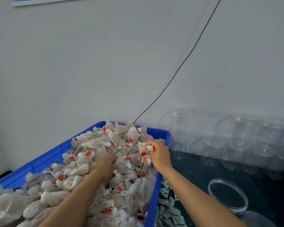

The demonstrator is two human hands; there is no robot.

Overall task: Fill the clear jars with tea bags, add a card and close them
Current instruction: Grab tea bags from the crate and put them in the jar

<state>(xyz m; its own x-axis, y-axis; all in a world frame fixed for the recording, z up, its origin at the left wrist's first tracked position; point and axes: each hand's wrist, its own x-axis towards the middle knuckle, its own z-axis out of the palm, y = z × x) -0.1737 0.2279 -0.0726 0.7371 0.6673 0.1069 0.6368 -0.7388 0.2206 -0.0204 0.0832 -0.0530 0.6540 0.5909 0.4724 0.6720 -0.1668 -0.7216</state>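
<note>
A blue tray [44, 158] is heaped with white tea bags [95, 145] that carry red tags. My left hand [102, 167] reaches into the middle of the heap, its fingers buried among the bags. My right hand [157, 153] is at the tray's right side and pinches a bunch of tea bags [146, 154] by their strings and tags. An open clear jar [228, 196] stands on the dark table to the right of the tray. A pile of small green-white cards [168, 208] lies between the tray and that jar.
Several empty clear jars [236, 145] are stacked along the wall at the back right. Another jar's rim [259, 218] shows at the bottom right. A thin dark cable [179, 68] runs down the white wall to behind the tray.
</note>
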